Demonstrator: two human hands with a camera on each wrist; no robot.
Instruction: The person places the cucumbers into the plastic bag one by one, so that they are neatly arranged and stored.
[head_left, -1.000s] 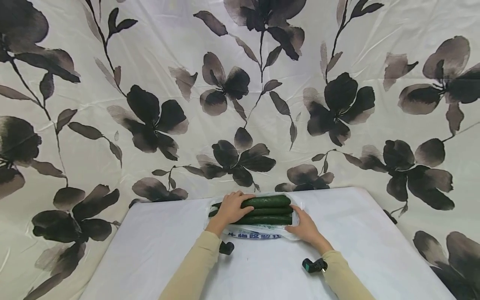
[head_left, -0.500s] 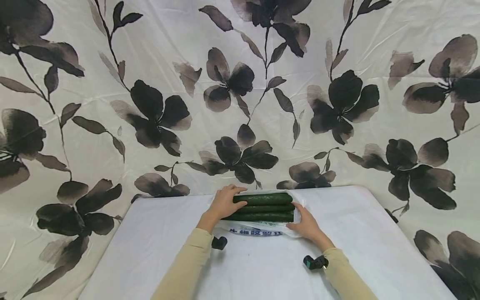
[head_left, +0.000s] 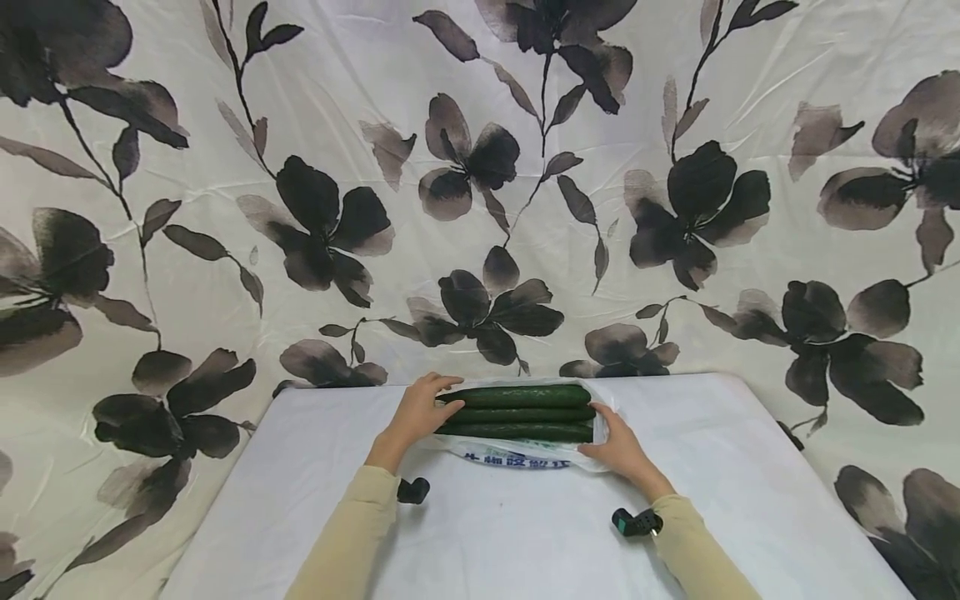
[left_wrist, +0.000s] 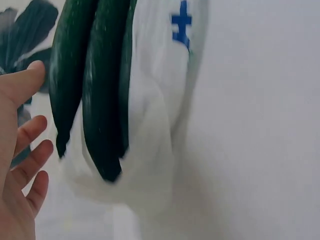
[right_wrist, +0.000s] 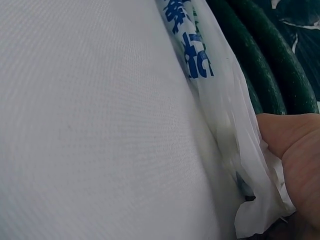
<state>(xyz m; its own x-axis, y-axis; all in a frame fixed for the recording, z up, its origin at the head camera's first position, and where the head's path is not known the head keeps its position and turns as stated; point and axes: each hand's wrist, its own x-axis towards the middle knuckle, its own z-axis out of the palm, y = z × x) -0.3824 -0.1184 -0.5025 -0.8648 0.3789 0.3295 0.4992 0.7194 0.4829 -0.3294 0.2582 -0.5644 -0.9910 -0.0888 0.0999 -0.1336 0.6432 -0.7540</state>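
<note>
Three dark green cucumbers (head_left: pixel 517 414) lie side by side on a white plastic bag (head_left: pixel 517 460) with blue printing. At their left end my left hand (head_left: pixel 414 410) has its fingers spread and loosely bent. The left wrist view shows that hand (left_wrist: pixel 22 135) beside the cucumbers (left_wrist: pixel 102 95), a gap between its fingertips and them. My right hand (head_left: pixel 617 442) holds the bag's edge at the cucumbers' right end, its thumb toward me. In the right wrist view the thumb (right_wrist: pixel 295 140) rests at the bag's film (right_wrist: pixel 227 90); the other fingers are hidden.
A white-covered table (head_left: pixel 510 542) lies under everything. Directly behind it hangs a floral cloth (head_left: pixel 480 192). A small black camera sits on the left wrist (head_left: pixel 412 491) and another on the right wrist (head_left: pixel 636 522).
My left hand has slid left along the cucumbers and come off them, uncovering their left ends. The right hand stays at the right end. The head view has shifted slightly.
</note>
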